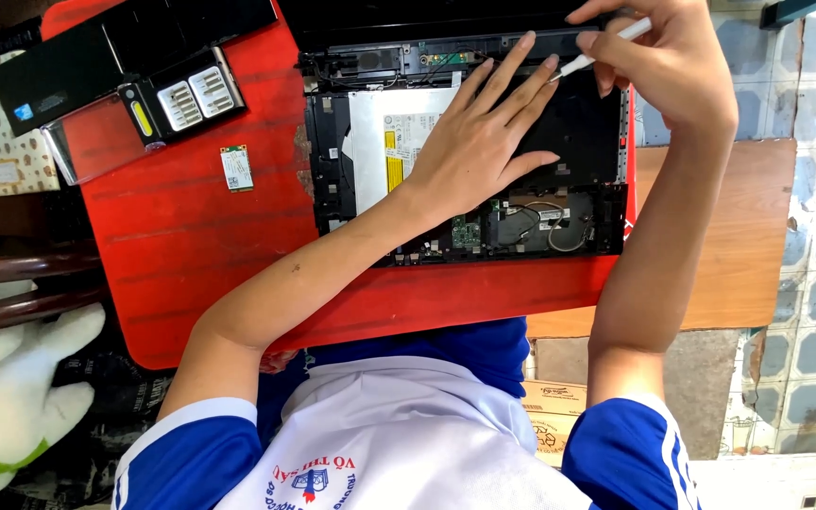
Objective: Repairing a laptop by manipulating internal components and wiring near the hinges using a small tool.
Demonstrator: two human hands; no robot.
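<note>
An opened black laptop [578,132] lies upside down on a red table [191,236], its inner boards and wires bare. My left hand [479,142] rests flat on it, fingers spread, partly covering the silver optical drive [380,142]. My right hand [663,61] is closed around a white-handled screwdriver [606,47]; its tip meets the laptop's far edge by my left fingertips.
A clear case of screwdriver bits [177,99] and a black cover panel [125,42] lie at the table's far left. A small green circuit card [236,168] sits near them. A wooden stool [729,236] stands to the right, a plush toy [11,378] at the left.
</note>
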